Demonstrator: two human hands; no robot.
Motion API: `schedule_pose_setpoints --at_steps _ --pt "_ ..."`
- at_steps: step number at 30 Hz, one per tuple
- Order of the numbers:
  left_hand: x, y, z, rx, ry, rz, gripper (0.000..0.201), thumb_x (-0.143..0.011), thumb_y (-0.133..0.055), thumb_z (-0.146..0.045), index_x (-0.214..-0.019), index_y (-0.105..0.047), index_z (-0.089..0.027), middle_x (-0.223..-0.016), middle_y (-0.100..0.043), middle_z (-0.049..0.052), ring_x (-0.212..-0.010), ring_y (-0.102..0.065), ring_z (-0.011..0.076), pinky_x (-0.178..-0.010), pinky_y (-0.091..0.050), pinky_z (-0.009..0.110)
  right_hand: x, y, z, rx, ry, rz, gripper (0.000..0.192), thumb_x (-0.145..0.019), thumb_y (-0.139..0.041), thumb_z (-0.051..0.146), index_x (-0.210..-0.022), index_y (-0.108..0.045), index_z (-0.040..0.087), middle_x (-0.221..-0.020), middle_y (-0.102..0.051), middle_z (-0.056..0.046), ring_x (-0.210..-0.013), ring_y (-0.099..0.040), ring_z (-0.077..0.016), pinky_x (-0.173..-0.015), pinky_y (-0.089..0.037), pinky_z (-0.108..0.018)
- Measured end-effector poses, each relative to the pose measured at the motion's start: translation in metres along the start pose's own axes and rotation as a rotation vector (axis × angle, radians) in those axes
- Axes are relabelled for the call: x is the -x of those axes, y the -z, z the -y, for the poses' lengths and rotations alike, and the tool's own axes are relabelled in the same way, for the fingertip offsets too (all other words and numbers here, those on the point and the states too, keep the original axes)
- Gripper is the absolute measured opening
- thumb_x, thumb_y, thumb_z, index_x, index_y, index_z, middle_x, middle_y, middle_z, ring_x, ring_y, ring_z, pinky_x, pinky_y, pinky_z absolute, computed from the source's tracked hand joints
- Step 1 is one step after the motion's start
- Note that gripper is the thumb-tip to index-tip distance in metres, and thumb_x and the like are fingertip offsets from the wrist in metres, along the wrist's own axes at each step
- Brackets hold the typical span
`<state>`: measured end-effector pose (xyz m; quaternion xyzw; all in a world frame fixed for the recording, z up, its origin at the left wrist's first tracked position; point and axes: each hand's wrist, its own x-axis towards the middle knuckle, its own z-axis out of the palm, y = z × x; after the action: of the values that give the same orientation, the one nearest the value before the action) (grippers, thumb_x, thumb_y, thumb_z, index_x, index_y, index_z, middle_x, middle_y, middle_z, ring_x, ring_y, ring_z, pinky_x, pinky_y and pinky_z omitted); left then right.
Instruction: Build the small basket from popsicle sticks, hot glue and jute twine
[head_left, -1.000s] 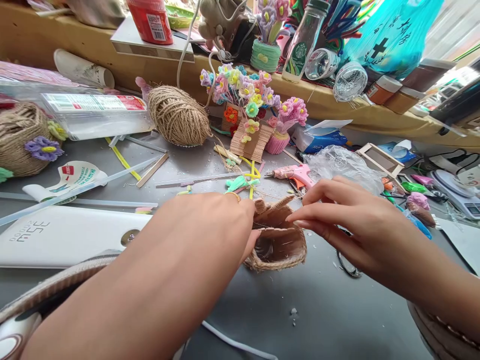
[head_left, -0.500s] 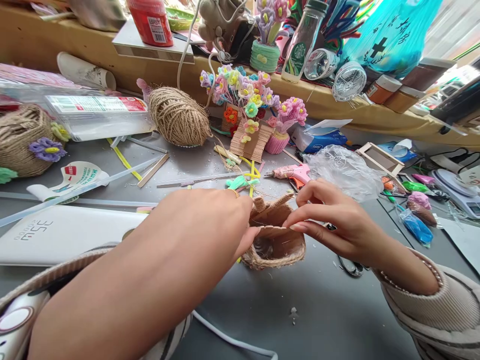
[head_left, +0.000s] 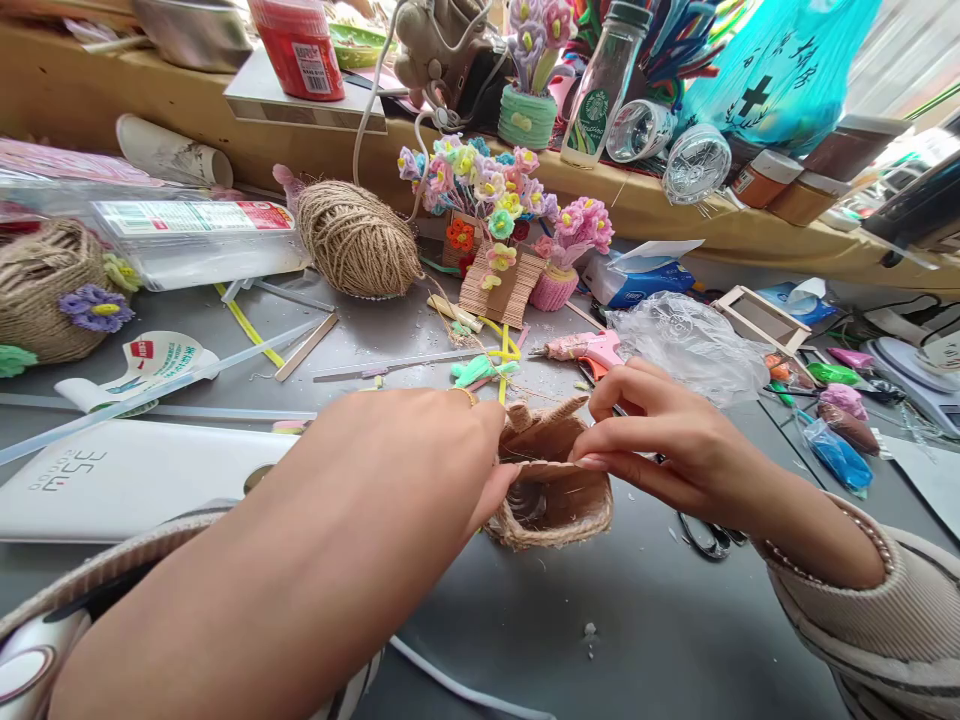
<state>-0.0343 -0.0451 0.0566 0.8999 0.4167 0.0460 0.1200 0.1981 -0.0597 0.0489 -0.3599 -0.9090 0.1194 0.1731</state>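
Observation:
A small brown twine-wrapped basket sits on the grey table in the middle. My left hand grips its left rim with the fingers curled inside. My right hand pinches the right rim between thumb and fingers. A thin strand of twine runs across the basket's opening between the two hands. Part of the basket's left wall is hidden behind my left hand.
A ball of jute twine and pipe-cleaner flowers stand behind. A pink glue gun, a crumpled plastic bag, scissors, glue sticks and a white box lie around. A cluttered wooden shelf runs along the back.
My right hand has drawn in closer to the basket's rim and its fingers have bent to pinch it. The basket and my left hand have barely moved.

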Motion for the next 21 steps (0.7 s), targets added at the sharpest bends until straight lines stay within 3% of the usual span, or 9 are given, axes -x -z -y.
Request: schedule_pose_setpoints --at_steps 8,16,21 --pt "0.003 -0.006 0.002 0.007 -0.017 -0.020 0.036 -0.079 -0.038 -0.048 -0.064 -0.055 -0.021 -0.051 -0.049 -0.002 -0.065 -0.055 0.0174 -0.069 -0.039 0.033 0.001 -0.001 0.001 0.023 -0.030 0.002 0.013 -0.082 -0.048 0.022 -0.082 -0.061 0.021 -0.079 -0.044 -0.003 -0.072 -0.038 -0.0122 -0.065 -0.035 -0.026" --pt "0.007 -0.011 0.007 -0.013 -0.013 -0.025 0.032 -0.078 -0.042 -0.048 -0.066 -0.056 -0.022 -0.053 -0.050 -0.002 -0.047 -0.042 0.0120 -0.062 -0.036 0.031 -0.002 0.001 0.001 0.009 0.007 0.043 0.016 -0.084 -0.045 0.021 -0.080 -0.061 0.021 -0.078 -0.045 -0.002 -0.071 -0.039 -0.0115 -0.063 -0.034 -0.024" --pt "0.009 -0.010 0.007 -0.013 -0.013 -0.013 0.033 -0.079 -0.041 -0.049 -0.069 -0.058 -0.022 -0.054 -0.050 -0.002 -0.050 -0.045 0.0131 -0.064 -0.036 0.031 -0.003 0.002 0.000 0.024 0.020 0.055 0.017 -0.084 -0.044 0.020 -0.079 -0.060 0.022 -0.075 -0.045 -0.001 -0.071 -0.039 -0.0113 -0.063 -0.034 -0.024"
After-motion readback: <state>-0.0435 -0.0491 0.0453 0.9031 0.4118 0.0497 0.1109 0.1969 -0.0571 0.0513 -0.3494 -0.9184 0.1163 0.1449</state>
